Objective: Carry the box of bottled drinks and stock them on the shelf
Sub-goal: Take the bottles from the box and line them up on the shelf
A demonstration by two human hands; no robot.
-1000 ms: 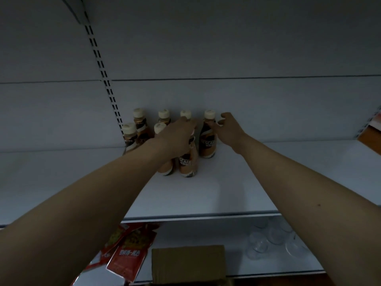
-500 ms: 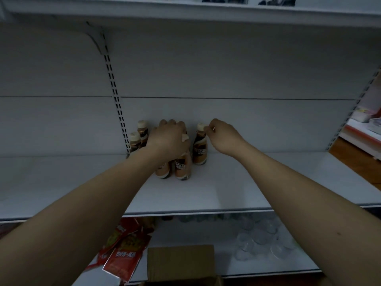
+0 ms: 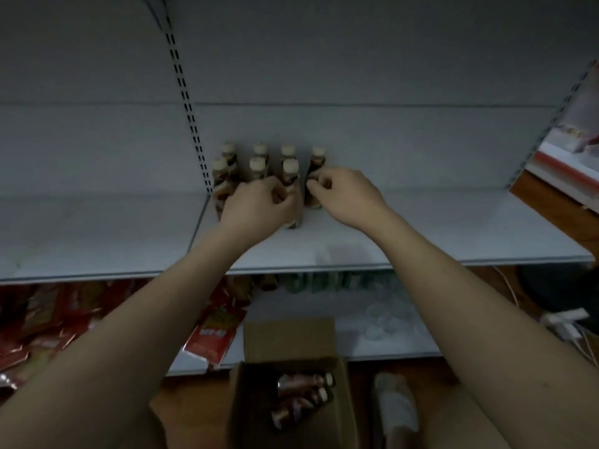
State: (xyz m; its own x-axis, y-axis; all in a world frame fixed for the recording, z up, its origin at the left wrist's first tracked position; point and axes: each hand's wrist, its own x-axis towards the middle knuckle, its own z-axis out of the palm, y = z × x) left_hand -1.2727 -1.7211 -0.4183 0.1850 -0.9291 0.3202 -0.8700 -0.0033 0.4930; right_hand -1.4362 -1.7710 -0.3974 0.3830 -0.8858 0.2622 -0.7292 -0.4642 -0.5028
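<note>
Head view:
Left hand (image 3: pixel 256 207): curled around a front-row bottle (image 3: pixel 290 189) standing on the shelf (image 3: pixel 421 228).
Right hand (image 3: pixel 345 196): fingers pinched on the rightmost bottle (image 3: pixel 316 170), upright at the back.
Cluster: seven bottles counted, grouped beside the slotted upright (image 3: pixel 188 108).
Box (image 3: pixel 288 400): open below, bottles lying inside.
</note>
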